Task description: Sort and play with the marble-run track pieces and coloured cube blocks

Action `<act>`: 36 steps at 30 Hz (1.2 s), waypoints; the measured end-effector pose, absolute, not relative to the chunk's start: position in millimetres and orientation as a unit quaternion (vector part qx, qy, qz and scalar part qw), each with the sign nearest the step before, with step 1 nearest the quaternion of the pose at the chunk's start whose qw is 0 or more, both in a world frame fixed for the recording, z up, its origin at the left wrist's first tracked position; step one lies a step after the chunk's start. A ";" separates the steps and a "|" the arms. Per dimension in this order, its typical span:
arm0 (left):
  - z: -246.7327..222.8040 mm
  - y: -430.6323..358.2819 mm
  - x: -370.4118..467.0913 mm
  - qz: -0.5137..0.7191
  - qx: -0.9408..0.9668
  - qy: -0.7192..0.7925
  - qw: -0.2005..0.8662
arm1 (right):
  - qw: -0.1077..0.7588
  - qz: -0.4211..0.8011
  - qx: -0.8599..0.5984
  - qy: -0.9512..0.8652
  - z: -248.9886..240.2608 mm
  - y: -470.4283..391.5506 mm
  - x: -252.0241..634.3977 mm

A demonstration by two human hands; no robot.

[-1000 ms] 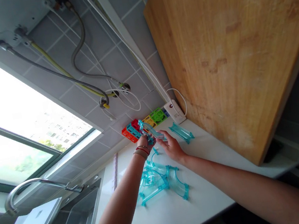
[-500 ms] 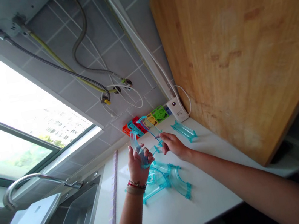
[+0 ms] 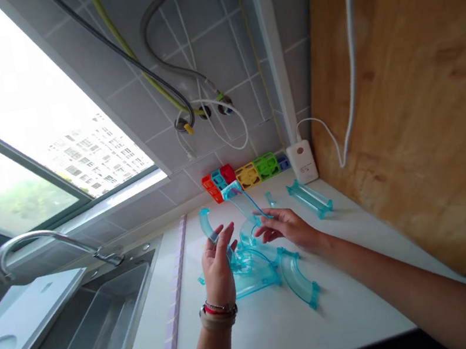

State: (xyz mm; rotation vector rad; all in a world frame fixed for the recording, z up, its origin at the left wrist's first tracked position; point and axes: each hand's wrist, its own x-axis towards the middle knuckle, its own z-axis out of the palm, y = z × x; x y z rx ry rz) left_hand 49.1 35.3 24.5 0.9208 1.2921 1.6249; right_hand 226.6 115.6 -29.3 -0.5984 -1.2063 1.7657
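My left hand [image 3: 218, 269], a bracelet at its wrist, grips a curved translucent turquoise plastic track piece [image 3: 206, 225] that sticks up past its fingers. To its right, my right hand [image 3: 286, 226] pinches the lower end of another translucent track piece [image 3: 232, 190], whose blue edge slants up and left; its far end overlaps the coloured blocks in view. Below and between both hands lies a pile of turquoise pieces [image 3: 257, 277], partly hidden by my left hand. A curved turquoise channel [image 3: 298, 278] rests at the right side of this pile.
A straight turquoise channel [image 3: 310, 198] lies on the white counter [image 3: 278, 339] near a white box [image 3: 302, 161] with a cable. Coloured blocks [image 3: 247, 176] line the wall. A pale purple strip [image 3: 177, 297], a sink [image 3: 105, 321] and a faucet [image 3: 46, 234] are left; a wooden board [image 3: 410, 109] stands right.
The view has shifted, bringing the counter nearer. My left hand has turned and its fingers have loosened somewhat around the curved piece. My right hand's fingers have spread a little, still pinching its piece.
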 end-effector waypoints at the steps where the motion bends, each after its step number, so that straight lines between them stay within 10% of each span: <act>1: 23.2 34.2 47.0 0.656 0.362 0.511 0.421 | 0.437 0.712 -0.241 -0.494 -28.2 112.0 225.2; 11: 16.2 12.8 35.9 0.662 0.323 0.472 0.484 | 0.388 0.679 -0.246 -0.573 -28.7 84.5 215.7; 21: 6.1 7.1 41.6 0.709 0.355 0.433 0.428 | 0.341 0.400 -0.258 -0.810 -24.0 62.9 217.6; 36: -1.6 1.3 51.3 0.695 0.417 0.440 0.386 | 0.319 0.384 -0.217 -0.839 -24.8 54.5 214.5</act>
